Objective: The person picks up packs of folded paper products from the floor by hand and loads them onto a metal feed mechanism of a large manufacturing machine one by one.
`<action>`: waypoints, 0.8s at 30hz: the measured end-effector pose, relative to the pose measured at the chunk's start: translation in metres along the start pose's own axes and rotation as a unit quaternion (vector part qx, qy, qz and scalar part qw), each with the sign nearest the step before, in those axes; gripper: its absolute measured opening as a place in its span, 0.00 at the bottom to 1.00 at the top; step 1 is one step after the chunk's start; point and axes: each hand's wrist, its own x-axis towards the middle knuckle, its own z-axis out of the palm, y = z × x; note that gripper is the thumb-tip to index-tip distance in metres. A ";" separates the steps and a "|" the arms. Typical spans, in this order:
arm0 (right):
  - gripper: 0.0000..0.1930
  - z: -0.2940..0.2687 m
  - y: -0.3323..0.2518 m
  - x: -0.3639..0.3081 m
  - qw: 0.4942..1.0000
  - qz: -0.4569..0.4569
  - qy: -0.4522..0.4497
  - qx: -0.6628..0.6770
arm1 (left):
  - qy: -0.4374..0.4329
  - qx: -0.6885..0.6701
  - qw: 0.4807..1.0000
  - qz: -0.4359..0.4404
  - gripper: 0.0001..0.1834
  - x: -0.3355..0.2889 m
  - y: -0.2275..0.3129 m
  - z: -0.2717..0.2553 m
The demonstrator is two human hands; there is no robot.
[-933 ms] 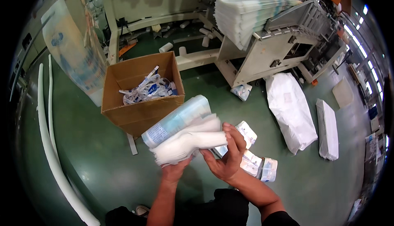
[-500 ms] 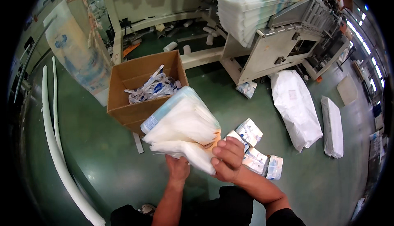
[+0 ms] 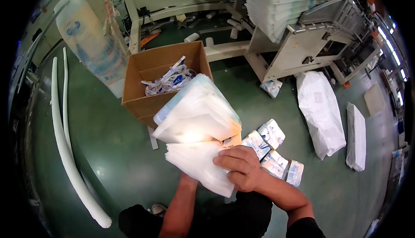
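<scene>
A thick stack of thin, whitish printed plastic bags (image 3: pixel 196 112) hangs in front of me, spread apart like a fan. A fold divides it into a large upper part and a smaller lower flap, with a bright spot of light near the fold. My right hand (image 3: pixel 242 165) is closed on the lower flap at its right edge, thumb below and fingers over the top. My left hand (image 3: pixel 189 180) holds the stack from beneath; its fingers are hidden behind the sheets. Just beyond the stack stands an open cardboard box (image 3: pixel 142 97) with crumpled strips of printed plastic film (image 3: pixel 175 80) inside.
Several small wrapped packs (image 3: pixel 273 162) lie on the green floor to the right. Farther right are a large white sack (image 3: pixel 320 112) and a long white package (image 3: pixel 356 138). A machine (image 3: pixel 298 50) carries more bags (image 3: pixel 272 9). White foam tubes (image 3: pixel 65 138) lie at left.
My right hand has pulled the lower flap downward, and the gap between it and the upper part has widened. My left hand has gone farther under the stack. The view has shifted slightly.
</scene>
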 end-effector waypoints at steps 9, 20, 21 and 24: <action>0.50 -0.016 -0.014 0.038 0.969 0.241 0.005 0.057 | -0.024 0.053 0.995 0.085 0.21 0.012 0.024 0.021; 0.44 -0.015 -0.011 0.046 0.941 0.337 0.005 0.040 | -0.023 0.437 0.866 0.241 0.19 0.012 0.019 0.000; 0.44 -0.014 -0.010 0.046 0.945 0.326 -0.002 0.036 | -0.015 0.336 0.920 0.201 0.24 0.012 0.021 0.001; 0.40 -0.012 -0.010 0.046 0.952 0.303 -0.002 0.034 | -0.004 0.119 0.986 0.120 0.34 0.010 0.031 0.013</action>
